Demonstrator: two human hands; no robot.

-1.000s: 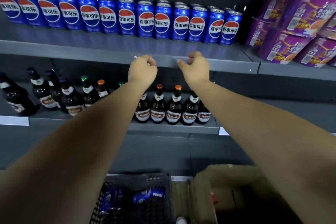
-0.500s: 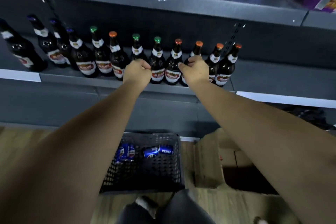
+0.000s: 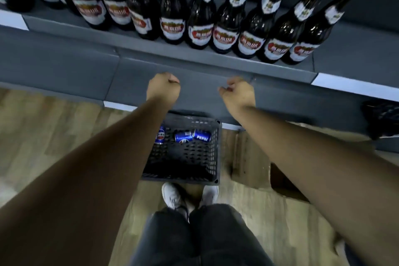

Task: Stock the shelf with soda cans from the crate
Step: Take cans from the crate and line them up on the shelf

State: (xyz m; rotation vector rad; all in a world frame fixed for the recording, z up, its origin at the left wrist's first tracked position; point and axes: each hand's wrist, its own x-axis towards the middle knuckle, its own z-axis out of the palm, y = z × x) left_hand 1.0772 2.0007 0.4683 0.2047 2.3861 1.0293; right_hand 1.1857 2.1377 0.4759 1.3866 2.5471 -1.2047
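A dark plastic crate [image 3: 217,149] stands on the floor below the shelving, just beyond my shoes. Three blue soda cans [image 3: 201,135] lie on their sides at its far end; my left forearm hides the crate's left part. My left hand [image 3: 164,88] hovers above the crate's far left corner, in front of the grey base panel, fingers curled into a fist around nothing. My right hand [image 3: 238,94] hangs level with it, above and right of the crate, fingers curled under, also holding nothing. The can shelf is out of view.
A row of brown glass bottles [image 3: 200,17] fills the grey shelf [image 3: 280,71] just above my hands. An open cardboard box [image 3: 250,157] sits right of the crate, and a dark basket [image 3: 382,119] at the far right. My shoes [image 3: 172,196] stand on the wood floor.
My view has tipped down from the can shelf to the crate. Both hands have dropped from that shelf's edge, past the bottles, to just below the bottle shelf, still curled.
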